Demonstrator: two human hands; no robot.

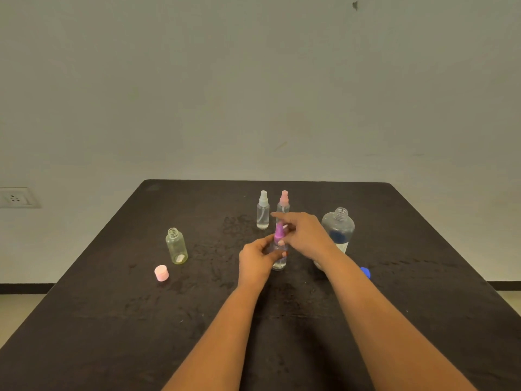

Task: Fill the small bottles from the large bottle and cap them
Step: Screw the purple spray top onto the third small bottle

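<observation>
Left hand: the left hand (pixel 258 261) curls round the middle of the held bottle (pixel 279 263), which stands on the table. I take this as bracing it so it cannot spin or tip.
Right hand: the right hand (pixel 304 235) comes over from the right. Thumb and fingers pinch the purple sprayer (pixel 279 232) on that bottle's neck, and the forefinger sticks out straight to the left. It looks like a twisting hold, so capping seems to be the step in hand.
Table: the table (pixel 84 306) is dark and lies under both forearms, with wet-looking marks around the hands.
Large bottle: the large bottle (pixel 338 230) stands just behind the right wrist, upright with its neck open. It is probably kept close for the next pour.
Yellow bottle: the yellow bottle (pixel 176 246) stands well left of the left hand, uncapped. It looks nearly empty, so I judge it is yet to be filled.
Finished pair: a white-topped bottle (pixel 263 210) and a pink-topped bottle (pixel 283 204) stand just beyond the hands. Both are upright and capped, as if set out of the way.
Pink cap: the pink cap (pixel 161 273) lies just in front of the yellow bottle, ready for it.
Blue cap: the blue cap (pixel 365 271) peeks out beside the right forearm. It is likely the large bottle's own.
</observation>
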